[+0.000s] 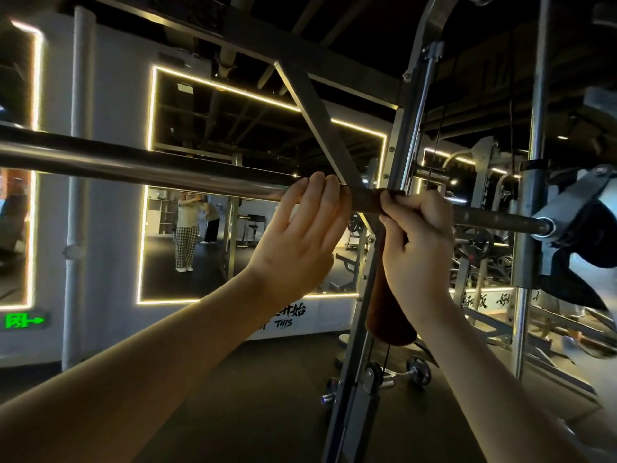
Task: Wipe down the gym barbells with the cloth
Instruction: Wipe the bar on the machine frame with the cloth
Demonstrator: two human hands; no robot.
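Observation:
A long steel barbell runs across the view from the left edge down to a rack carriage at the right. A brown cloth is draped over the bar near its right end and hangs down below it. My right hand grips the cloth around the bar, fingers curled over the top. Just left of it, my left hand holds the bare bar, its fingers hooked over the top of it.
The bar sits in a Smith machine frame with a chrome guide rod and a carriage at the right. Mirrors with lit edges line the wall behind. Small weights lie on the dark floor.

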